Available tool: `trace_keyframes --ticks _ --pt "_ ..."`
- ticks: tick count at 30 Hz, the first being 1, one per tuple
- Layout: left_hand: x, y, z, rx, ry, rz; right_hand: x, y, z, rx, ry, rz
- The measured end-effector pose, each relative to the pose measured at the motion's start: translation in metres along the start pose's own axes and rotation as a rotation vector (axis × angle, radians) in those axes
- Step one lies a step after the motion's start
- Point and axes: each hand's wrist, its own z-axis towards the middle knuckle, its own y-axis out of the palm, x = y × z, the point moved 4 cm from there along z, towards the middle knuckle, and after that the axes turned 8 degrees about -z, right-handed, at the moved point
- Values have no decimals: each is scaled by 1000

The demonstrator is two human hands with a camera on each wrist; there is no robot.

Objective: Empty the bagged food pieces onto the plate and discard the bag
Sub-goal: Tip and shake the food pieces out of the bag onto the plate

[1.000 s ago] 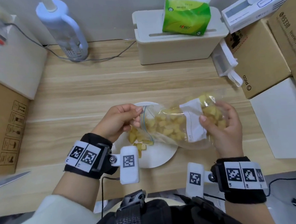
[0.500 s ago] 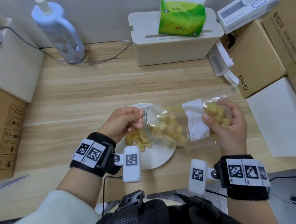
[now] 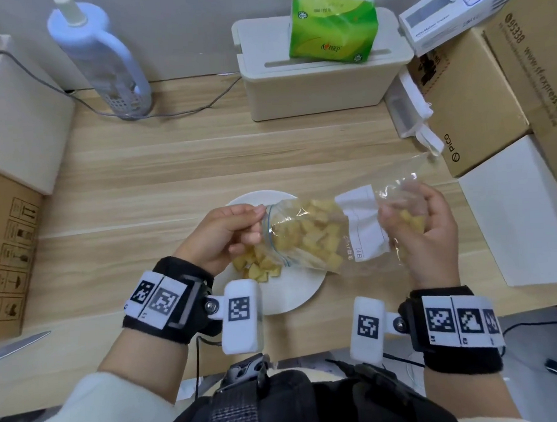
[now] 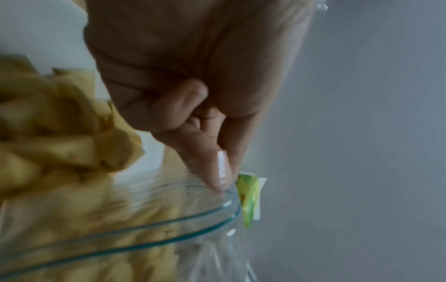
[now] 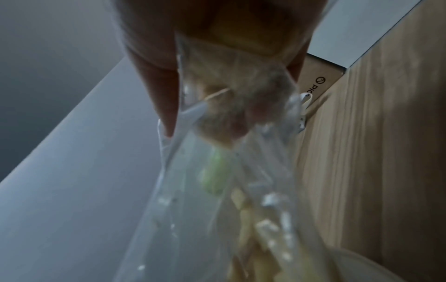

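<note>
A clear zip bag (image 3: 347, 236) with a white label hangs tilted over the white plate (image 3: 295, 294), its mouth down to the left. My left hand (image 3: 220, 237) pinches the bag's blue-lined rim (image 4: 193, 217) between thumb and fingers. Gripping the bunched bottom end, my right hand (image 3: 425, 231) holds it higher than the mouth. Yellow food pieces (image 3: 314, 238) crowd the bag near its mouth, and a few sit in the bottom corner by my right palm. Several more pieces (image 3: 258, 267) lie heaped on the plate. In the right wrist view the bag (image 5: 217, 200) stretches away from my fingers.
A cream box (image 3: 321, 74) with a green tissue pack (image 3: 334, 21) stands at the back. A white-blue bottle (image 3: 105, 65) and a cable are back left. Cardboard boxes (image 3: 479, 100) and a white board (image 3: 525, 215) crowd the right; another carton (image 3: 3, 260) is left. A knife blade (image 3: 14, 346) lies front left.
My right hand has lifted the bag's bottom end. The pieces have slid toward the mouth, and more have dropped onto the plate.
</note>
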Motion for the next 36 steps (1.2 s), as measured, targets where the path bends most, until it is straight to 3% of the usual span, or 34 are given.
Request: trace_keyframes --ticks 3,9,17,24,28,36 --pt "5 -4 -5 -12 -26 -68 -10 -1 1 -4 -34 22" --pt "12 -23 -13 112 29 -17 -10 28 1 -86 -7 -7" --pt "18 -28 -30 100 69 -65 -22 34 2 -116 -25 8" --pt "-6 -29 -19 143 -38 -5 -24 30 -5 -109 -41 -36" --pt "-13 -13 -7 77 -62 33 -29 15 -6 -43 -68 -79" --pt "-13 -12 2 113 -76 121 -31 10 -9 -85 -92 -119"
